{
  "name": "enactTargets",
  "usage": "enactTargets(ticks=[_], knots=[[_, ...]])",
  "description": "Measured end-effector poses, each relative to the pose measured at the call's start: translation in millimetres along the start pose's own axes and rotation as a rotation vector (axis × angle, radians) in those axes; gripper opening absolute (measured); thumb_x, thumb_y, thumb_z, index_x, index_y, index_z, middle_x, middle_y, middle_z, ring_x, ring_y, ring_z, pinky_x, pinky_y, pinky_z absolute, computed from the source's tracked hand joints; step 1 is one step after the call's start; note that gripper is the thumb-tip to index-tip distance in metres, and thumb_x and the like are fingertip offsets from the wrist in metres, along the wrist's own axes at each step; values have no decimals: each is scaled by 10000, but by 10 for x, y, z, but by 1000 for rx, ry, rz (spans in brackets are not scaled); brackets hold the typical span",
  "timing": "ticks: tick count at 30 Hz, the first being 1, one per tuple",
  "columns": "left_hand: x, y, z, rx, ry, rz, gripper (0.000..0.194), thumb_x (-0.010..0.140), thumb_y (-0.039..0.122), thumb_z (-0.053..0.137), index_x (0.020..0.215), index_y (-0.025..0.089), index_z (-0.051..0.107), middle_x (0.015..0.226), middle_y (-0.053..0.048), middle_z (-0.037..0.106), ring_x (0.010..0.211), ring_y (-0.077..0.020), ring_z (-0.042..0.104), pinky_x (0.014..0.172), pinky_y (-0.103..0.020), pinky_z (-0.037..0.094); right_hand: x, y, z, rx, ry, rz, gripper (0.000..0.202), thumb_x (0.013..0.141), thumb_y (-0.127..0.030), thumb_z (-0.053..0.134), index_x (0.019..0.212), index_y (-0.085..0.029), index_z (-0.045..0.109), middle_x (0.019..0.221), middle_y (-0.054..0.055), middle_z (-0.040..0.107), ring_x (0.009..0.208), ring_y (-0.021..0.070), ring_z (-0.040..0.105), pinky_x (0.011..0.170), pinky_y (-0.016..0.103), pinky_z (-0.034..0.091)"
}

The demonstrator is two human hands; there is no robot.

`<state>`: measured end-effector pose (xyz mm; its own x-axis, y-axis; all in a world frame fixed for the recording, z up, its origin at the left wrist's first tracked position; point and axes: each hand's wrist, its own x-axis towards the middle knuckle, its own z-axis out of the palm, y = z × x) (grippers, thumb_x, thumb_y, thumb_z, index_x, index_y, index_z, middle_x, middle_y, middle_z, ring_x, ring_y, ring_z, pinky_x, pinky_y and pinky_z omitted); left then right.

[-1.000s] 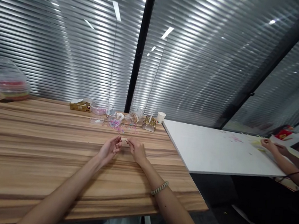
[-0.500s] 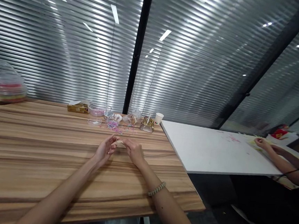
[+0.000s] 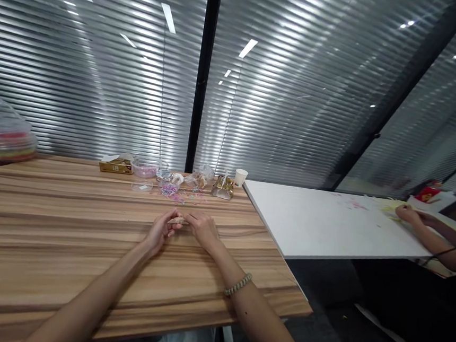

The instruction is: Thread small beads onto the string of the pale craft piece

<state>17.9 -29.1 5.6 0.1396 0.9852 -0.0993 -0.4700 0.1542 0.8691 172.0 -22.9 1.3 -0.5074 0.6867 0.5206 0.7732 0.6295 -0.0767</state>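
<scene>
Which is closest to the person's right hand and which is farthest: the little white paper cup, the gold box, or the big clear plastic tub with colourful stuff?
From the right hand:
1. Little white paper cup, beyond the hand, slightly right.
2. Flat gold box, far edge of the wooden table, to the left.
3. Big clear plastic tub, far left corner.

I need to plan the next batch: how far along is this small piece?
Done: nothing finished is visible. In hand: left hand and right hand pinch one small pale piece between them over the wooden table. Left: loose colourful bits lie scattered beyond, beside a gold box.
</scene>
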Motion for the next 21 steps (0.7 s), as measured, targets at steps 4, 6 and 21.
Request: enactTargets(ticks=[4,6,21], knots=[[10,-30,-12,14,16,-4,217,692,332,667,769,150,578,787,13,599,553,-66,598,367,-127,314,-9,-20,-32,2,-14,22,264,887,-166,494,1114,-247,601,883,42,658,807,165,578,672,225,371],[16,-46,-27,71,14,30,258,671,358,688,802,159,585,847,3,611,587,-84,616,375,-134,326,-19,-35,-30,12,-13,25,286,893,-161,478,1141,-252,587,893,42,663,803,163,587,671,221,380],[40,29,-61,440,-93,248,390,665,549,638,756,176,574,672,6,597,548,-139,604,419,-195,418,-49,-74,171,212,93,55,240,904,-148,438,1071,-174,608,976,68,675,871,150,624,761,223,446]])
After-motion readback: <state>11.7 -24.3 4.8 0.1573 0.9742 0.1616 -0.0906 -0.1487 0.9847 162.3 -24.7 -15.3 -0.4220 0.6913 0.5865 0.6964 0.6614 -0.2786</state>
